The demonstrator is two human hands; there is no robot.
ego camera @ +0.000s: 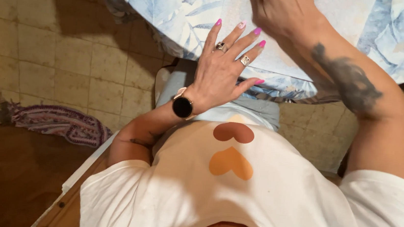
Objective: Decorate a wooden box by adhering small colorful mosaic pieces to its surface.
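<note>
The left hand (220,69) lay flat, fingers spread wide, holding nothing, on the blue leafy cloth (174,2) over the tabletop. The right hand (277,4) pressed the cloth too; its grip was cut off.

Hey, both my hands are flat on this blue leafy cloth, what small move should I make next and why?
Probably slide the left hand outward along the cloth toward its near edge. It lies flat, fingers spread, close to where the cloth drops off the table, while the right hand presses further in, so it could hold the cloth as the left one smooths it. This is only a guess.
</note>
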